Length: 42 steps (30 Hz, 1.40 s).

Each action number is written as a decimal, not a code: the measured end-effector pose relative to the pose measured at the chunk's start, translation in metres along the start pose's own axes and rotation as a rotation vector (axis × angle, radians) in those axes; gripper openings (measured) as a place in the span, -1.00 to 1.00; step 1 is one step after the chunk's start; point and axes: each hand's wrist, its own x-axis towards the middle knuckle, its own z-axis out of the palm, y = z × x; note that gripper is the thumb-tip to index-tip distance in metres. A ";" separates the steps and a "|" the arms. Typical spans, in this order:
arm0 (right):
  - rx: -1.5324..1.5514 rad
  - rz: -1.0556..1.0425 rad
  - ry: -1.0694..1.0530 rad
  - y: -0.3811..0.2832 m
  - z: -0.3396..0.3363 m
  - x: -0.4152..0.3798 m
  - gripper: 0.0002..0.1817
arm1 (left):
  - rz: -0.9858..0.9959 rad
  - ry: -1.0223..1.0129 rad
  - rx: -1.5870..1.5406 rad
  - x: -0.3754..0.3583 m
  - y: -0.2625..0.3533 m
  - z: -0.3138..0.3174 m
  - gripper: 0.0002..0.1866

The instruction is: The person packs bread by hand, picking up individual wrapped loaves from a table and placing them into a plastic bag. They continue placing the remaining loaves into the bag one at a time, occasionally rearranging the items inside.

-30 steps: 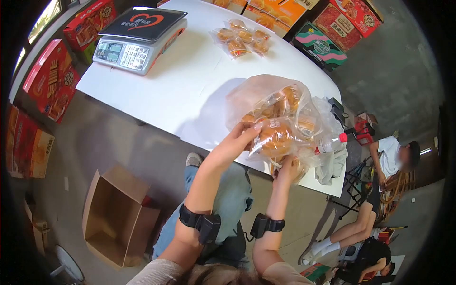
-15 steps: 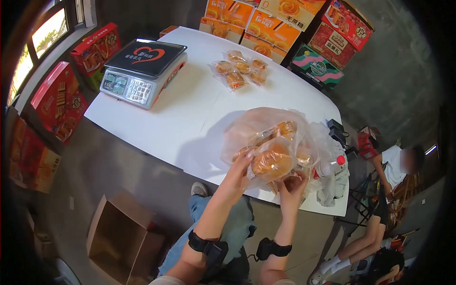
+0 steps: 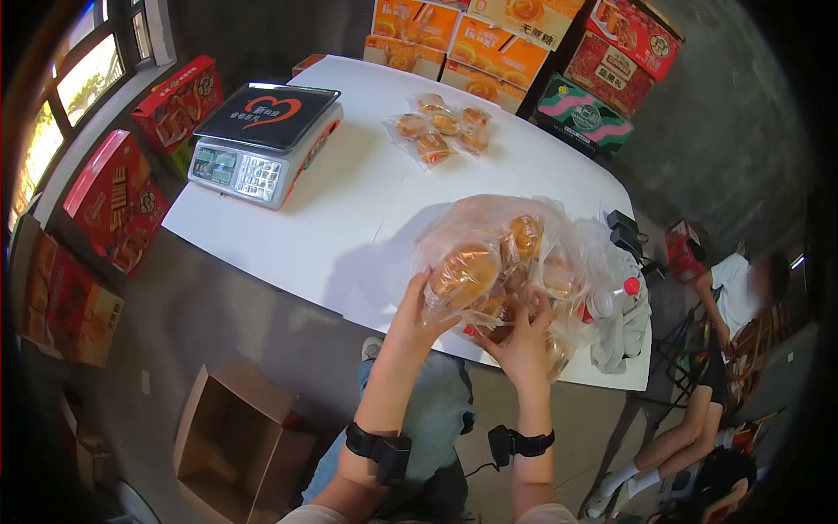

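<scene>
A clear plastic bag (image 3: 546, 214) full of wrapped bread rolls lies at the near right part of the white table (image 3: 349, 227). My left hand (image 3: 417, 313) grips a large wrapped bun (image 3: 465, 273) at the left side of the bag's opening. Thumb and fingers of my right hand (image 3: 521, 345) close on another wrapped bun (image 3: 495, 314) lower in the bag. More wrapped buns show above and beside it, one of them (image 3: 524, 236) near the bag's middle. Farther back on the table is a cluster of wrapped buns (image 3: 443, 122).
A scale (image 3: 262, 140) stands at the table's back left. A bottle with a red cap (image 3: 611, 299) and black devices (image 3: 623, 231) are at the right edge. An open carton (image 3: 227, 445) sits on the floor. Boxes stand around the table, and a person (image 3: 729, 293) sits at right.
My left hand has moved left with the large bun. My right hand has shifted slightly left and up onto a bun inside the bag. More buns in the bag now show between my hands.
</scene>
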 end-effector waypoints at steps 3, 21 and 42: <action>0.061 -0.011 0.045 0.005 0.005 -0.007 -0.16 | -0.056 0.070 -0.108 0.004 0.009 -0.001 -0.43; 0.100 -0.093 0.339 0.015 0.050 0.061 -0.22 | -0.247 -0.097 -0.262 0.005 0.017 0.000 -0.44; -0.295 0.408 0.165 0.101 0.028 -0.091 -0.09 | -0.119 0.041 -0.380 0.017 -0.007 0.016 -0.45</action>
